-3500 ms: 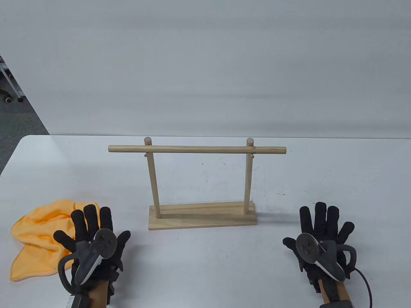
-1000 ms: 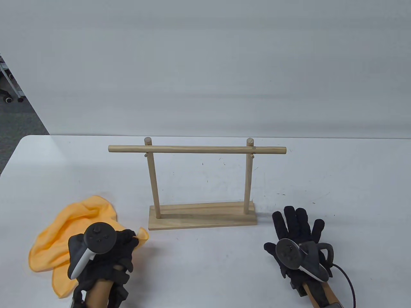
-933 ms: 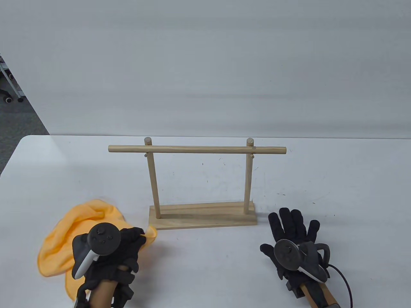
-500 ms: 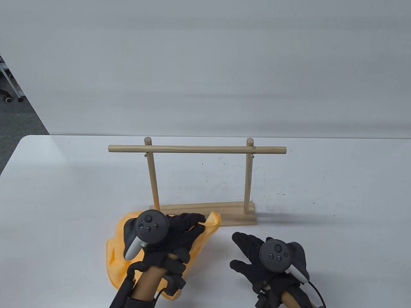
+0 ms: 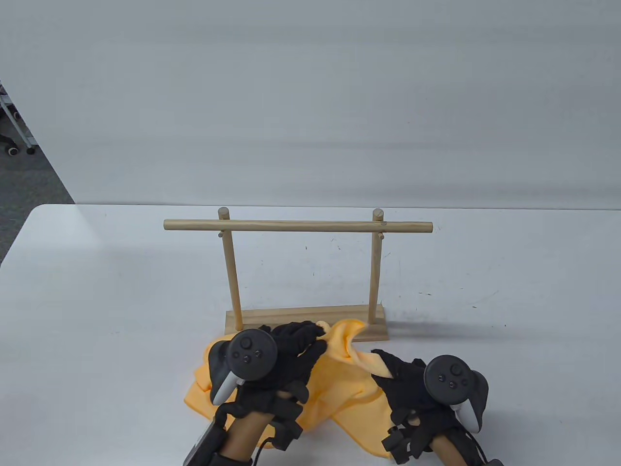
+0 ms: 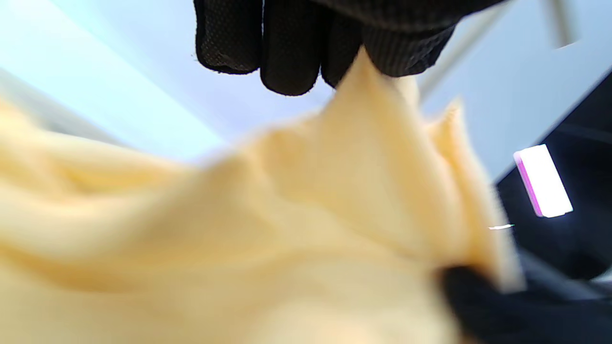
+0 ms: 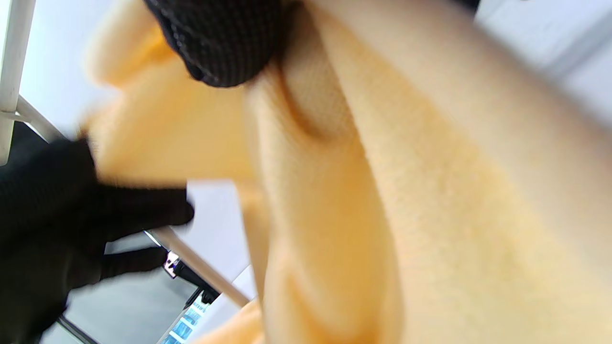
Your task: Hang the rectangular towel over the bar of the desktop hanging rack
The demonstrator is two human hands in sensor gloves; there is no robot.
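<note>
Left hand [image 5: 276, 369] fingers [image 5: 303, 335] pinch a towel [image 5: 339, 388] corner, near the rack [image 5: 301, 272] base. Towel bunched on the counter [image 5: 97, 291], just near of the rack, between both hands. Right hand [image 5: 417, 393] grips the towel's right edge, fingers curled into cloth.

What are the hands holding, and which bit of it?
The orange towel. The left hand pinches a corner; the right hand grips its edge nearby.

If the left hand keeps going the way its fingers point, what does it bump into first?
Probably the rack's wooden base. The left hand, pinching the towel, points up and right toward it, though its height above the table is unclear.
</note>
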